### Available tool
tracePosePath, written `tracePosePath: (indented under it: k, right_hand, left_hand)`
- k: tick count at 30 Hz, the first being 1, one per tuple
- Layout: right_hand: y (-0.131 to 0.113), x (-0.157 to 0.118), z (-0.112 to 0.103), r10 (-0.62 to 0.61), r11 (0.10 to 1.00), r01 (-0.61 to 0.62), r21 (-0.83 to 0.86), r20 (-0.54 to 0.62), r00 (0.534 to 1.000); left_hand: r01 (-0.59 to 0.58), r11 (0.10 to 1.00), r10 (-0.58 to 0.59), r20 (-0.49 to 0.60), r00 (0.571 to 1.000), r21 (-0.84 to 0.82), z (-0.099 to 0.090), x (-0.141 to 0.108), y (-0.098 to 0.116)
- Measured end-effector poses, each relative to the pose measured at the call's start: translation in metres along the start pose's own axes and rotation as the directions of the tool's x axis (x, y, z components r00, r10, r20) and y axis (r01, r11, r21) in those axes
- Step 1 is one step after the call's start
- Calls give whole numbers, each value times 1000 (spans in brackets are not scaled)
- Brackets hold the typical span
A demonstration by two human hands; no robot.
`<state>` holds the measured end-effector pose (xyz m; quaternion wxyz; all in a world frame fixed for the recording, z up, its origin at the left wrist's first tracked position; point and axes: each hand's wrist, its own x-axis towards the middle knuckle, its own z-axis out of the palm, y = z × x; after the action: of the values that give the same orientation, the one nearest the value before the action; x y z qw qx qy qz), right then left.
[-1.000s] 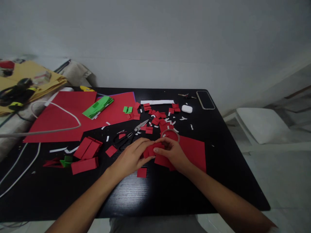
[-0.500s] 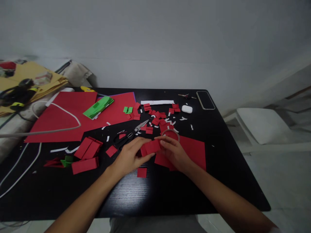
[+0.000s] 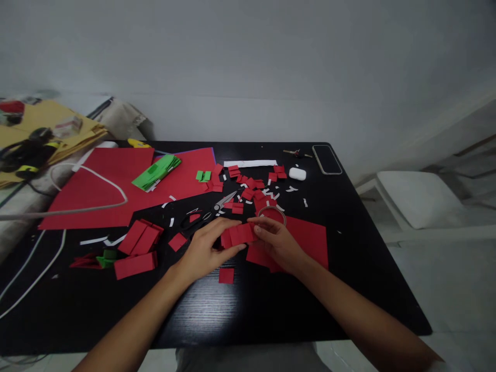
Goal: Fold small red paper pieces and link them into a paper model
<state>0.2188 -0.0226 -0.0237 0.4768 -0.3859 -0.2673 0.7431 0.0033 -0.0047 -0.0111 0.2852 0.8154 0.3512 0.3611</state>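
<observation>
Between my two hands is a folded red paper piece. My left hand grips its left side, thumb below and fingers above. At its right end the fingers of my right hand pinch the paper. Beneath and beyond my right hand lie red sheets and a roll of tape. Black-handled scissors rest just beyond my left hand. A small red square lies on the table nearer to me, and another red square is left of my left hand.
On the black table are small red pieces, folded red blocks, a green paper stack, large red sheets, white scraps, a white case, keys and a phone. A white cable crosses the left side.
The folded red piece has shifted and turned slightly between my hands. Both hands keep hold of it in nearly the same place.
</observation>
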Motion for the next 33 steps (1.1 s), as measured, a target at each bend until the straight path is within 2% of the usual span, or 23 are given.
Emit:
tracePosePath:
  k: [16,24,27,33]
  right_hand:
    - [-1,-1,0,43,999,-42,-20,13,999]
    - [-2,-2,0,54,998,-53,-31,25,998]
    - [-2,-3,1,7,996,-5,-85,25,1000]
    - [6,-4,4,-163,945,158,-287,7,987]
  left_hand:
    - [-79,996,77,45,996,47,-6,0,-3]
    - [-63,997,61,56,997,38,-8,-1,-5]
    - [-58,996,54,69,996,67,-7,-1,-5]
    - [-90,985,71,128,989,148,-4,-4,-6]
